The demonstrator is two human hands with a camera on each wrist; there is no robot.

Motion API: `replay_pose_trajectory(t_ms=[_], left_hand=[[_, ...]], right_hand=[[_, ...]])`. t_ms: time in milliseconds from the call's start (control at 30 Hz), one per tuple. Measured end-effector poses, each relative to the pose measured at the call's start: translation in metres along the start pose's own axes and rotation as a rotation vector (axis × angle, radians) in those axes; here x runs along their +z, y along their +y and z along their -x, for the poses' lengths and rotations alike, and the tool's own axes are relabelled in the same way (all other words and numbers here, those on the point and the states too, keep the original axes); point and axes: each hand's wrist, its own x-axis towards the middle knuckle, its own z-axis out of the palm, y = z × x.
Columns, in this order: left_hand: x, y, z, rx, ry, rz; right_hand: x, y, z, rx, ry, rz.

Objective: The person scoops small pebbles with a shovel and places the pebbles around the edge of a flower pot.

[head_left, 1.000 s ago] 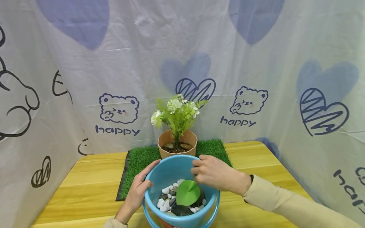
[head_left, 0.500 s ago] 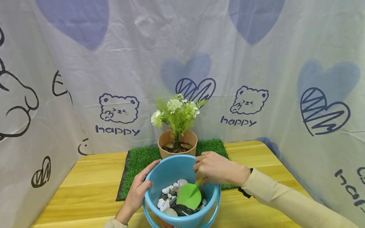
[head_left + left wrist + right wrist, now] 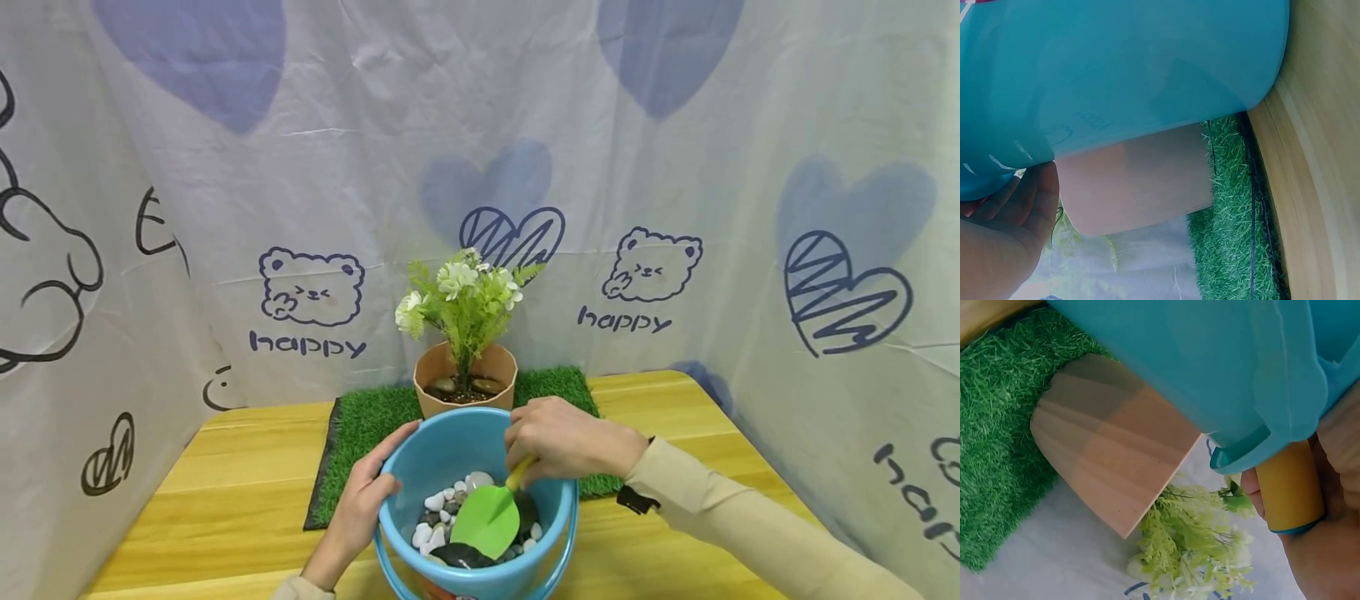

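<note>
In the head view a light blue bucket (image 3: 442, 454) stands near the table's front. White pebbles (image 3: 432, 537) and dark stones lie inside it, among them a large black stone (image 3: 462, 556) by the near wall. My left hand (image 3: 362, 498) grips the bucket's left rim, with the thumb over the edge. My right hand (image 3: 564, 440) holds a small shovel by its yellow handle (image 3: 1289, 490) over the right side of the bucket. The shovel's green blade (image 3: 486, 521) lies tilted among the stones, and its tip is hidden from me.
Behind the bucket, an orange-tan flowerpot (image 3: 429, 387) with a white-flowered plant (image 3: 465, 296) stands on a green turf mat (image 3: 360, 425). Beneath is a yellow wood-grain table (image 3: 232, 467). Printed cloth (image 3: 420, 100) encloses the back and sides.
The shovel blade has shifted left and nearer to me, with more of its yellow handle showing. The black stone has moved a little. My left hand stays on the rim.
</note>
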Motion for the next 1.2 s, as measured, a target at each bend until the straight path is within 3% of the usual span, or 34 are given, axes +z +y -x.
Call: replay_pose_trajectory(t_ms=[333,567,667,967,1133,1200], left_hand=[[0.000,-0.002,0.000,0.010,0.000,-0.003],[-0.001,-0.002,0.000,0.013,-0.011,-0.007],[-0.001,-0.001,-0.001,0.008,-0.010,-0.010],[0.000,0.002,-0.002,0.005,-0.011,-0.009],[-0.001,0.002,0.000,0.003,-0.008,-0.007],[-0.001,0.002,0.000,0.010,-0.008,-0.013]], right_hand=[[0.001,0.003,-0.005,0.043,-0.017,-0.047],[-0.002,0.007,-0.009,0.156,-0.003,-0.125],[-0.003,0.004,-0.010,0.158,-0.006,-0.120],[-0.001,0.001,-0.009,0.142,0.108,0.139],[0.000,-0.005,-0.010,0.051,0.080,0.283],[-0.001,-0.006,-0.010,0.029,0.060,0.278]])
